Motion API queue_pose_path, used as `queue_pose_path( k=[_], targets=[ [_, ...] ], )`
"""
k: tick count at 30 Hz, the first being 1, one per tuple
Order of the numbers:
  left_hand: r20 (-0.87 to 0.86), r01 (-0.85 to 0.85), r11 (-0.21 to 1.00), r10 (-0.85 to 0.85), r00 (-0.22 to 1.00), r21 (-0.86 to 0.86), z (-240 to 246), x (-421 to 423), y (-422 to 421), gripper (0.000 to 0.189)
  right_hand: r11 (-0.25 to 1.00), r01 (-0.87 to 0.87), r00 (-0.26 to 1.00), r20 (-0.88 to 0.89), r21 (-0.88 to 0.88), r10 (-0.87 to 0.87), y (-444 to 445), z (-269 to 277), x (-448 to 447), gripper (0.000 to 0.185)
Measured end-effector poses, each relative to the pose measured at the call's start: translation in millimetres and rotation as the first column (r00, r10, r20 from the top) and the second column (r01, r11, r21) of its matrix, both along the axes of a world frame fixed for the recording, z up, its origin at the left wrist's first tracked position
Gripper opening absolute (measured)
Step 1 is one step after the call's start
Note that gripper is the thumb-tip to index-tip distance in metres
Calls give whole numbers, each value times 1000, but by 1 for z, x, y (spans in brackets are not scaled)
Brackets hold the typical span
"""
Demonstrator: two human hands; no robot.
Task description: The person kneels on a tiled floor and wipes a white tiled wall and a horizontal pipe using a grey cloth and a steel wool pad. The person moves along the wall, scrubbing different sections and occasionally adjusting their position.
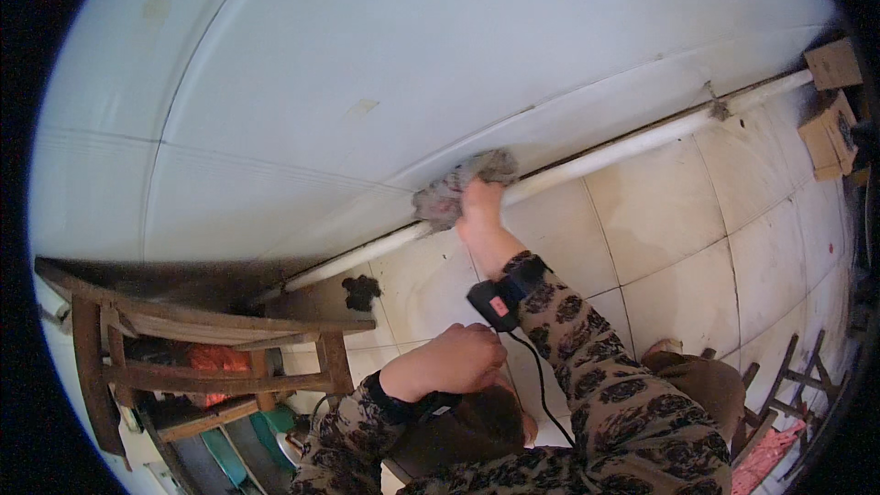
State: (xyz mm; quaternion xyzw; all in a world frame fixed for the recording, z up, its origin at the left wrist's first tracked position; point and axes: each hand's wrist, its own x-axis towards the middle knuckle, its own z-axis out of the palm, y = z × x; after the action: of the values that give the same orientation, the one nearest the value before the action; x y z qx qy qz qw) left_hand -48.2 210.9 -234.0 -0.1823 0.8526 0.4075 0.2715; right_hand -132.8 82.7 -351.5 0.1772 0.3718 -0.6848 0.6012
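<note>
A grey, crumpled cloth (440,201) lies against the foot of the white tiled wall (309,96), over the white pipe (612,151) that runs along the floor. My right hand (482,203) grips the cloth and presses it there; its fingertips are partly hidden in the folds. A black device (493,306) with a cable is strapped at my right wrist. My left hand (467,357) rests over my knee, fingers curled, with no object visible in it; its palm side is hidden.
A wooden stool or bench (220,381) stands at the lower left, with red and green things beneath. A dark clump (361,293) lies on the tiled floor (660,247). Cardboard boxes (828,137) are at the upper right. Wooden frames (784,385) and pink material (766,457) sit lower right.
</note>
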Motion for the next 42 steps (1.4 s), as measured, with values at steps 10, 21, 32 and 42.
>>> queue_pose_path(
  k=[10, 21, 32, 42],
  targets=[
    [-51, -164, 981, 170, 984, 104, 17, 6, -9, 21, 940, -337, 524, -840, -51, 142, 52, -58, -1, 21],
    [80, -563, -176, 978, -191, 808, -35, 128, -66, 52, 524, -808, -378, -920, 271, -106, 74, 63, 44, 58],
    [170, -146, -504, 528, -832, 852, -220, 202, -7, 41, 303, -824, -447, -878, 479, 174, 100, 117, -123, 28],
    [282, 482, 92, 711, -645, 871, -379, 114, -121, 40, 552, -479, -500, -729, 682, 468, 210, 220, -153, 29]
  ],
)
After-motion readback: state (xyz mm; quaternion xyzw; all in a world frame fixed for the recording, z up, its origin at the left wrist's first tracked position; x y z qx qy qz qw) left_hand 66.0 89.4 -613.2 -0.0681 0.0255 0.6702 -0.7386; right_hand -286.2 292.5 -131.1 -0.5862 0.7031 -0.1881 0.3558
